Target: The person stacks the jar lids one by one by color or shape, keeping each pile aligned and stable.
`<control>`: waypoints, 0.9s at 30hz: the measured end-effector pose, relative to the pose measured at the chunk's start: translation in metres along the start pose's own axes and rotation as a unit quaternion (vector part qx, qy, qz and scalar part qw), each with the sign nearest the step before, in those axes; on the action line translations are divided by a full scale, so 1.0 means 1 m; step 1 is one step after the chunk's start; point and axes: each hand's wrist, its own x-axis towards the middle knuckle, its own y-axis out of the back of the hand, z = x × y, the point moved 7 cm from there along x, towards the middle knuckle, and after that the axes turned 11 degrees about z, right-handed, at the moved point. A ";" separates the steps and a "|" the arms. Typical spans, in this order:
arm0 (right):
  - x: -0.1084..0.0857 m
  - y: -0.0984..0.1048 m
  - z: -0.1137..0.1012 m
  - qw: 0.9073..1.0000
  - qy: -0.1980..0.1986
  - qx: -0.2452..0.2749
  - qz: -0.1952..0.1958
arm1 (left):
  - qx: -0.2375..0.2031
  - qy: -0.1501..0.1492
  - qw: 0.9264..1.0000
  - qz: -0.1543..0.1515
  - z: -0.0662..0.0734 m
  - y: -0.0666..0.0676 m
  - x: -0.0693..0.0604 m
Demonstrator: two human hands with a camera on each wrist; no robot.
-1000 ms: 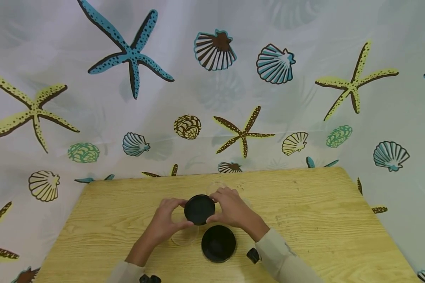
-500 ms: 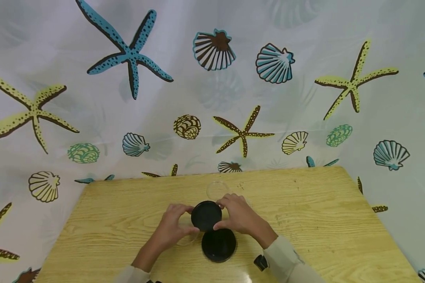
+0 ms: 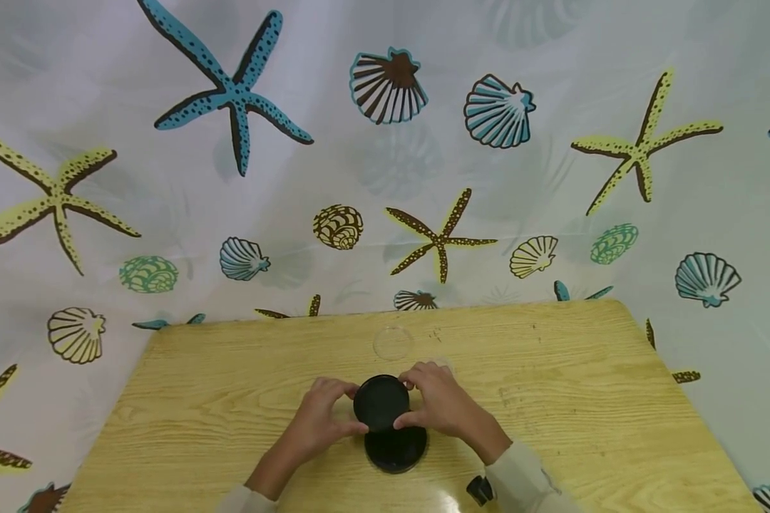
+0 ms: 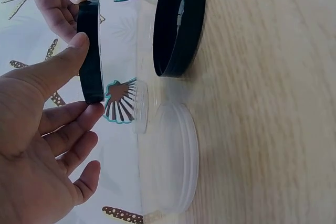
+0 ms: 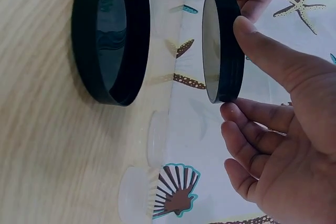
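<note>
A small round black lid is held between both hands, raised above the table. In the right wrist view a pale lining shows on its underside. My left hand pinches its left rim between thumb and fingers. The opposite rim is pinched by my right hand in the same way. Below and slightly nearer, a larger black lid or shallow dish lies on the table with its hollow side up. From the head, the held lid overlaps the far part of it; the wrist views show a gap between them.
Clear round lids or dishes lie about: one at the back, another partly behind the right hand, and one near the left hand. The wooden table meets a white curtain printed with starfish and shells.
Both hands have brought the small black lid to the right and nearer, from behind the left of the larger black piece to over its far edge. The larger piece stays put.
</note>
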 end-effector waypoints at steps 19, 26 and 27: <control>-0.022 -0.012 0.013 1.000 -0.008 0.010 -0.004 | 0.035 -0.026 0.999 -0.025 0.006 -0.021 -0.011; -0.028 -0.017 0.015 1.000 -0.015 0.012 -0.015 | 0.062 -0.025 0.997 -0.034 0.006 -0.027 -0.015; -0.029 -0.018 0.015 1.000 -0.016 0.013 -0.016 | 0.063 -0.026 0.997 -0.032 0.007 -0.027 -0.016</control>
